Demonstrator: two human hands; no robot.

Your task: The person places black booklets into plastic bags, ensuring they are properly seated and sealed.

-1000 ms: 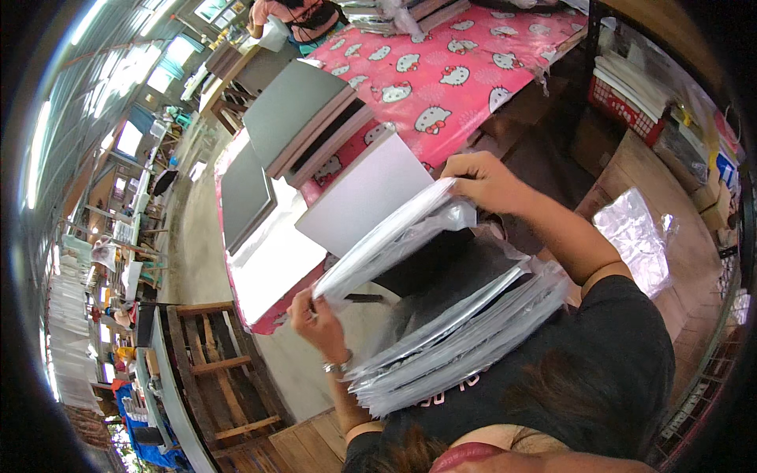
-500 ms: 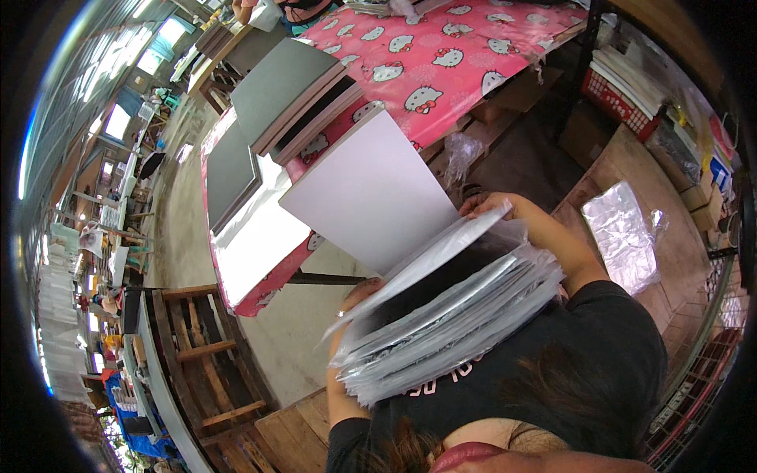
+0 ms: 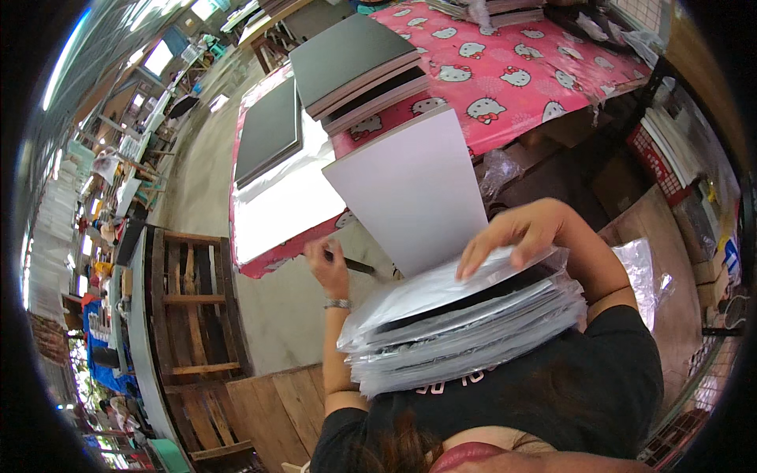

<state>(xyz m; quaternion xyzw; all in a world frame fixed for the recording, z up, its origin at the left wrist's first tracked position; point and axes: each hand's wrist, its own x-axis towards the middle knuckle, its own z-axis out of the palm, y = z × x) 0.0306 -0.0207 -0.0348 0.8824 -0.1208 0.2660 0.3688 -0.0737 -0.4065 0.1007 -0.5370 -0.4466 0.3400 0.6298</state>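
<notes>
A thick stack of flat items in clear plastic sleeves (image 3: 465, 335) lies against my front, dark edges showing between the upper layers. Over its top sleeve is my right hand (image 3: 512, 236), fingers spread and fingertips at the plastic. My left hand (image 3: 326, 264), a bracelet on its wrist, is raised left of the stack. Its fingers are loosely curled and slightly blurred, with a dark gap between them and nothing visibly held. Just beyond the stack stands a large white board (image 3: 418, 185), tilted up toward the table.
The table has a pink cartoon-patterned cover (image 3: 544, 59). On it are a stack of dark-covered boards (image 3: 355, 59), a flat dark board (image 3: 270, 134) and white sheets (image 3: 284, 209). A wooden pallet (image 3: 197, 299) is at left. A red basket (image 3: 658, 165) stands at right.
My left hand has come off the stack's left side and risen outward. My right hand has moved from the far edge onto the top sleeve, which now lies flatter. The view has shifted.
</notes>
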